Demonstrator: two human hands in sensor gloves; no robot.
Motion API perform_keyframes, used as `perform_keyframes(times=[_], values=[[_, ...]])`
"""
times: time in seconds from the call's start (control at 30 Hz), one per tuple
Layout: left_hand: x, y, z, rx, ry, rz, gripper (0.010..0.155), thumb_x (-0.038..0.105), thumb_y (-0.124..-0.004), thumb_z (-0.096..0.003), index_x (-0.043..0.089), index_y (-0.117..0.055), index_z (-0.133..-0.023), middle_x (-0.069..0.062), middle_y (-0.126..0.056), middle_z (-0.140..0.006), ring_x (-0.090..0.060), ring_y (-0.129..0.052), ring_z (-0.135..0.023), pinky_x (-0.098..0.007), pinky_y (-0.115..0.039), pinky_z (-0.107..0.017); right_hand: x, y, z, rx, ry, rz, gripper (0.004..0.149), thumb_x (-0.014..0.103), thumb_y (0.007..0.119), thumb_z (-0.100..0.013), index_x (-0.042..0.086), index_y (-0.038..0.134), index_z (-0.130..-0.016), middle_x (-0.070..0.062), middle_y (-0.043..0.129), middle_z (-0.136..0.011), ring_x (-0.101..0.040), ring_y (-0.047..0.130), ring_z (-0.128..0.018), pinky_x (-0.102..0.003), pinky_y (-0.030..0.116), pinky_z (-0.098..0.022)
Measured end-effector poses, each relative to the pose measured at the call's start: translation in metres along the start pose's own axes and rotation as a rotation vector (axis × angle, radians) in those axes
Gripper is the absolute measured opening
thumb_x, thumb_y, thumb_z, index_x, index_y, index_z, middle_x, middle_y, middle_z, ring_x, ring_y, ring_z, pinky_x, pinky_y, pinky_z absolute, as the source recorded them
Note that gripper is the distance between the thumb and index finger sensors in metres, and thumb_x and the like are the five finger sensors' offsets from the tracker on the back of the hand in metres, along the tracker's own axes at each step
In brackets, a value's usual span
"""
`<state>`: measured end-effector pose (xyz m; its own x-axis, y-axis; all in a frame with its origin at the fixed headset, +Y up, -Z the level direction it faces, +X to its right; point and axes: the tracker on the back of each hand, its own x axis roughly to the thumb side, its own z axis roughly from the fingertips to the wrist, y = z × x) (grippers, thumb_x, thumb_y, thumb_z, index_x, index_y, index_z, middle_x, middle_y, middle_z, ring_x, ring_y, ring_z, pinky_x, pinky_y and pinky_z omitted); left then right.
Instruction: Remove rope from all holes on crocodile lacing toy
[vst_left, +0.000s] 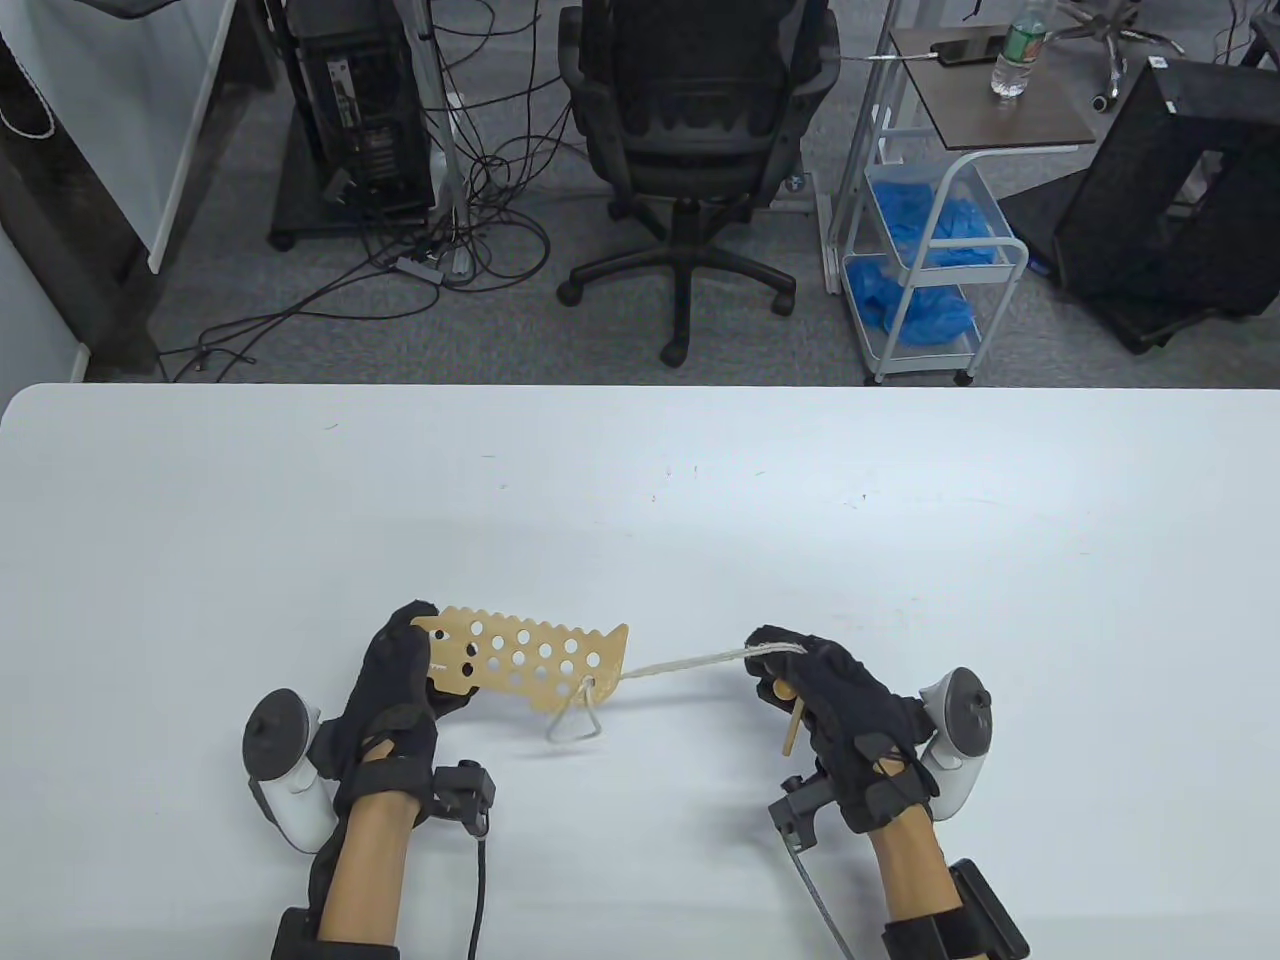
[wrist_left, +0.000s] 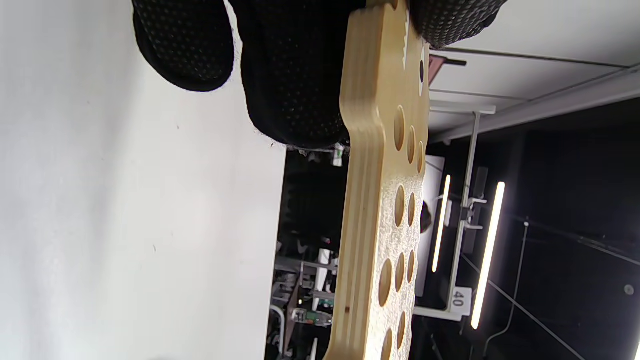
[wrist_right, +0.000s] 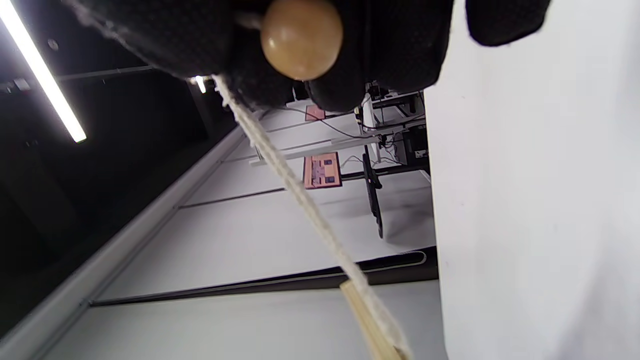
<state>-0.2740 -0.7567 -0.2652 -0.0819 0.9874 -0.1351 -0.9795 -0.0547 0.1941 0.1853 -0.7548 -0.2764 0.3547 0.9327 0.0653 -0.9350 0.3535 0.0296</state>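
The wooden crocodile lacing toy (vst_left: 530, 656) is a flat board with many round holes, held tilted above the white table (vst_left: 640, 480). My left hand (vst_left: 405, 672) grips its left end, thumb on the near face. In the left wrist view the toy (wrist_left: 385, 200) shows edge-on below my fingers (wrist_left: 295, 75). A white rope (vst_left: 690, 662) runs taut from the toy's right end to my right hand (vst_left: 800, 675), which pinches it and also holds the wooden needle stick (vst_left: 793, 725). A loop of rope (vst_left: 575, 722) hangs under the toy. The right wrist view shows the rope (wrist_right: 300, 200) and the stick's round knob (wrist_right: 301, 39).
The table's far edge (vst_left: 640, 388) faces an office chair (vst_left: 695, 130), a wire cart (vst_left: 930, 250) with blue material, and cables on the floor. Bare white tabletop spreads around both hands.
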Motion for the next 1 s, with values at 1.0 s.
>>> perform_keyframes(times=[1.0], values=[[-0.007,0.024,-0.009,0.091,0.162,-0.398,0.06,0.036,-0.067,-0.055,0.028,-0.053,-0.112,-0.01,-0.091,-0.089,-0.023,-0.1,-0.061,-0.051,-0.078,-0.059,0.008,-0.038,0.004,-0.218,-0.117,-0.305,0.037,0.034,0.076,-0.05,0.012,0.077,-0.08,-0.017,0.078,-0.092,-0.046,0.076,-0.083,-0.068,0.06,-0.06]])
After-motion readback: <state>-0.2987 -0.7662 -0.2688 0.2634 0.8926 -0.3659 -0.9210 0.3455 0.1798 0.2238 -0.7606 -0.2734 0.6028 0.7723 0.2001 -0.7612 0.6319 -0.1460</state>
